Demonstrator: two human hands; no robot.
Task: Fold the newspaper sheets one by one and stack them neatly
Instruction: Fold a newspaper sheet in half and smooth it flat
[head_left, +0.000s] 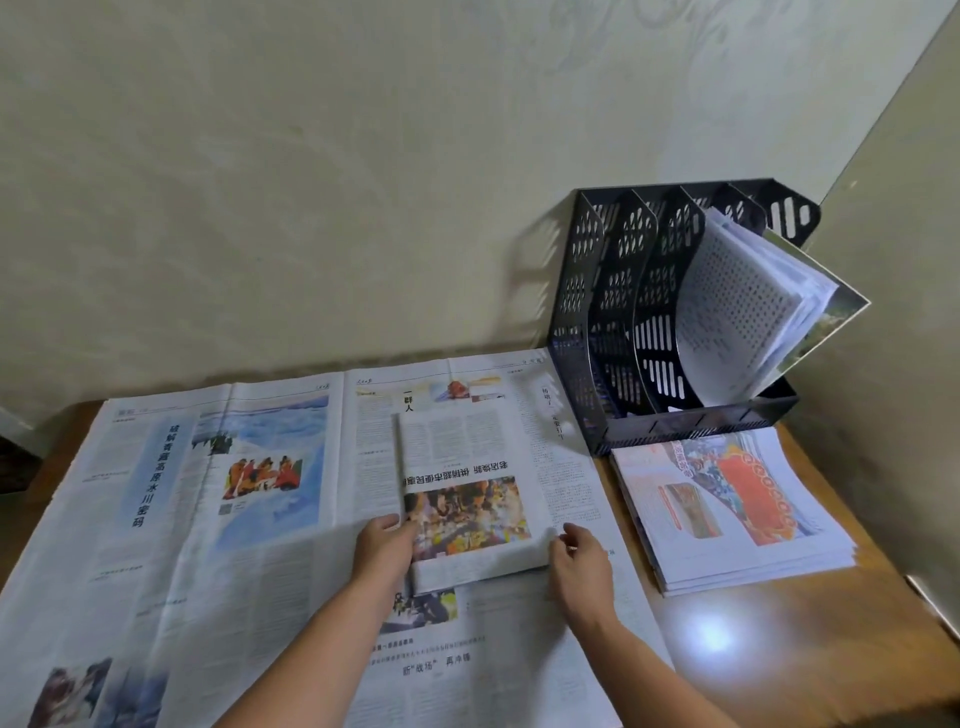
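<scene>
1. Brown wooden tabletop (810, 649) fills the near scene, pushed into a corner of pale walls, with a glare spot near its right edge.
2. Spread flat over most of it lies a large open broadsheet of grey-white newsprint (171, 519), unfolded, printed with columns of text and colour photographs. It reaches from the left edge to just past the middle.
3. At the far right stands a black perforated plastic file rack (618, 322) with several upright slots; loose white printed pages lean out of its rightmost slot.
4. Near the rack's foot, on the right, sits a neat pile of folded sheets with a red and orange picture on top (727, 509). This looks like the finished stack.
5. On the right half of the open broadsheet rests a small folded rectangle of newspaper (467, 499), several layers thick, with a busy colour photograph and an upside-down headline facing up.
6. The left hand (382, 543) grips its near left edge, fingers curled over the paper. The right hand (576, 564) is relaxed, fingertips touching the near right corner.
7. Judged step: squaring up a just-folded sheet. The next move likely calls for lifting it right onto the pile, edges aligned, without dragging the broadsheet beneath.
</scene>
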